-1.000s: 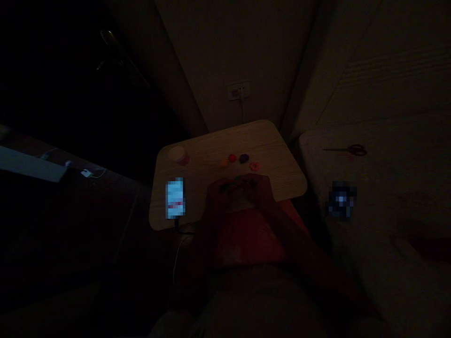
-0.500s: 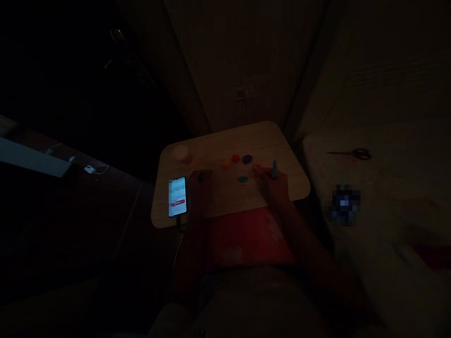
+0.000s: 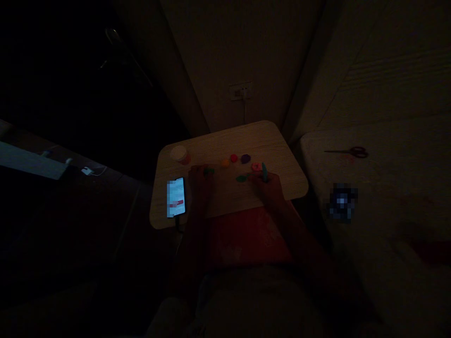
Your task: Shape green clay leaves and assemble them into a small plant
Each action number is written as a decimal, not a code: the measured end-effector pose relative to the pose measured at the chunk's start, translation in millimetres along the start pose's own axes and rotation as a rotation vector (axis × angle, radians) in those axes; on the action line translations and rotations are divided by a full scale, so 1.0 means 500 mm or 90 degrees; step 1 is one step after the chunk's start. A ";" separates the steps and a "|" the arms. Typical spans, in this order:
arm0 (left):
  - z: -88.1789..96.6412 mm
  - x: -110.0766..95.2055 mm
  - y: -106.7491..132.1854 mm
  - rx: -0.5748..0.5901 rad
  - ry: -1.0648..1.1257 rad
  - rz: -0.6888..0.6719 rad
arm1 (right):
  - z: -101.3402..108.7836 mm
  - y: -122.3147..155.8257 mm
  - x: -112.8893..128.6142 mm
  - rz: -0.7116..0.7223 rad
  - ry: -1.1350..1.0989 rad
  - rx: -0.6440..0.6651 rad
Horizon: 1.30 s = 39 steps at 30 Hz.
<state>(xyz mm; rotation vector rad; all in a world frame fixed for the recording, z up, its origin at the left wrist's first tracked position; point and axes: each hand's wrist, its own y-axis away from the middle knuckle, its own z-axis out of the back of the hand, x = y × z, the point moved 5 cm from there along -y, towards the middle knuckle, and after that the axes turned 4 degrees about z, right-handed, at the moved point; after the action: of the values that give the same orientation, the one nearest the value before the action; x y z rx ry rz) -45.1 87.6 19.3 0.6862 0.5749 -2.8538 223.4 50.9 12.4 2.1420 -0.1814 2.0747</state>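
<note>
On a small wooden table, my right hand [image 3: 270, 187] is closed around a teal pen-like modelling tool [image 3: 264, 172] whose handle sticks upward. A flat green clay piece [image 3: 241, 179] lies just left of those fingertips. Behind this hand sits a pink clay piece [image 3: 256, 166]. My left hand [image 3: 200, 180] is closed, with a green clay lump [image 3: 209, 171] at its fingertips. Between and beyond the hands lie an orange clay lump [image 3: 225, 163], a red clay ball [image 3: 234, 158] and a purple clay lump [image 3: 245, 158]. Dim light blurs the fingers.
A lit phone [image 3: 176, 197] with a cable lies beside my left forearm on the table [image 3: 221, 206]. A lidded tub [image 3: 180, 154] stands at the back left. Scissors [image 3: 352, 151] rest on a pale surface at right. A wall socket [image 3: 241, 91] holds a plug behind the table.
My right hand has moved slightly left with the teal tool, from near the pink piece to the flat green piece. The left hand stays about where it was.
</note>
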 end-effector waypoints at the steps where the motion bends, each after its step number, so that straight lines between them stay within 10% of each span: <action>1: 0.000 -0.002 0.001 -0.004 -0.004 -0.004 | -0.002 0.003 0.003 -0.007 0.006 0.002; 12: 0.074 -0.069 0.053 -0.172 0.149 -0.094 | -0.012 0.011 0.007 -0.004 0.006 0.032; 20: 0.016 -0.185 0.119 0.140 0.540 -0.098 | -0.033 0.016 -0.002 -0.018 -0.011 0.102; 26: -0.019 -0.168 0.126 0.176 0.645 0.076 | -0.033 0.017 0.008 0.004 0.009 0.145; 39: -0.034 -0.146 0.124 0.191 0.624 0.093 | -0.029 0.017 -0.006 0.015 -0.016 0.143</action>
<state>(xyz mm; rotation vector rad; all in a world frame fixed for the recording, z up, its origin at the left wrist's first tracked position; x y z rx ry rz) 40.8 41.5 19.0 2.0883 0.1550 -2.3162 207.3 45.1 10.3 2.3024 0.0258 2.1735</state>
